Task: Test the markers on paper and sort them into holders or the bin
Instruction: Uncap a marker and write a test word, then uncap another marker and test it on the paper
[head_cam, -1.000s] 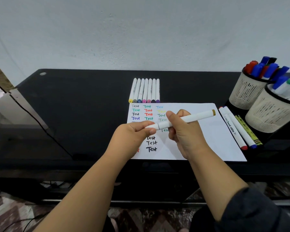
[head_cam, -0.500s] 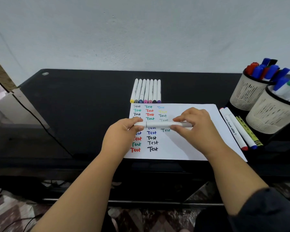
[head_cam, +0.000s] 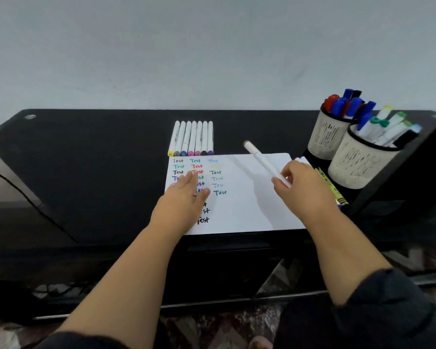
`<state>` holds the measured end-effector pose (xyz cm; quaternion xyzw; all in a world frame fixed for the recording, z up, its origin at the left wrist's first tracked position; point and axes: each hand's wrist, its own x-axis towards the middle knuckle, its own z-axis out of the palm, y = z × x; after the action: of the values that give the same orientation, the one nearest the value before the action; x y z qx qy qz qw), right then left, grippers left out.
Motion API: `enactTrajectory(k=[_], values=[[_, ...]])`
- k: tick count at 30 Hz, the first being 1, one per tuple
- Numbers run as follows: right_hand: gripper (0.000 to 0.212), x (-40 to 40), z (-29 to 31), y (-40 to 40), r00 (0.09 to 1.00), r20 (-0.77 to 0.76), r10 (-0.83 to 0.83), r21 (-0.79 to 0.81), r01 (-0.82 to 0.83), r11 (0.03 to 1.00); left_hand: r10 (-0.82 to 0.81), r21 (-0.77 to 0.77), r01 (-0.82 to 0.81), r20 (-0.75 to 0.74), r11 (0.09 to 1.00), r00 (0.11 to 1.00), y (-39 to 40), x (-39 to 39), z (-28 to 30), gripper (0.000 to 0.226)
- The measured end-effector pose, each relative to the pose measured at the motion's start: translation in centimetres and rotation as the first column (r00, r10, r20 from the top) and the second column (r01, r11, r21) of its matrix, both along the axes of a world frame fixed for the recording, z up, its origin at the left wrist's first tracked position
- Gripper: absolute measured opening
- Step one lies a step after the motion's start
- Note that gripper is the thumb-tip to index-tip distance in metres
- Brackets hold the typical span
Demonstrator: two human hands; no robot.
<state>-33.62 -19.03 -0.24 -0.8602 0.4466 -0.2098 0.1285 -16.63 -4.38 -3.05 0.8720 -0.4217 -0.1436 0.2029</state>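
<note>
Nearest the camera, two bare forearms reach up from dark sleeves over the black table [head_cam: 91, 172]. On it lies the white paper [head_cam: 249, 207], the landmark here, covered at its left side with rows of the word "Test" in many colours. The left hand [head_cam: 181, 200] lies flat on the left part of the paper, fingers straight and together, covering some of the words. The right hand [head_cam: 305, 190] is over the paper's right edge, fingers curled round a white marker [head_cam: 262, 161] whose brownish capped end points up and away to the left, above the paper's far edge. Just right of the paper, partly hidden by that hand, lie loose markers [head_cam: 330, 187]. Just beyond the paper's far left edge, seven white markers [head_cam: 191, 138] lie side by side. Far right of the paper stand two mesh holders [head_cam: 358, 165] full of markers.
</note>
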Motion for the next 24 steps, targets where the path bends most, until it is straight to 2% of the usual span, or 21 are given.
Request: enactTrajectory(k=[2, 5, 14, 24], values=[[0.021, -0.9, -0.2, -0.7, 0.998, 0.011, -0.064, 0.022, 0.063, 0.998, -0.005, 0.059, 0.002, 0.057, 0.998, 0.998, -0.1, -0.1, -0.6, 0.058], [0.024, -1.8, -0.7, -1.7, 0.992, 0.015, -0.122, 0.032, 0.122, 0.992, 0.020, 0.067, -0.027, 0.113, 0.997, 0.993, -0.2, -0.1, -1.0, 0.056], [0.030, -2.6, -2.6, -3.0, 0.966, -0.183, -0.185, -0.084, 0.172, 0.982, 0.012, 0.089, -0.026, 0.153, 0.996, 0.988, -0.3, -0.2, -1.1, 0.057], [0.038, -3.2, -3.0, -4.9, 0.967, -0.155, -0.203, -0.097, 0.190, 0.977, 0.026, 0.066, -0.036, 0.144, 0.997, 0.989, -0.3, -0.2, -1.2, 0.056]])
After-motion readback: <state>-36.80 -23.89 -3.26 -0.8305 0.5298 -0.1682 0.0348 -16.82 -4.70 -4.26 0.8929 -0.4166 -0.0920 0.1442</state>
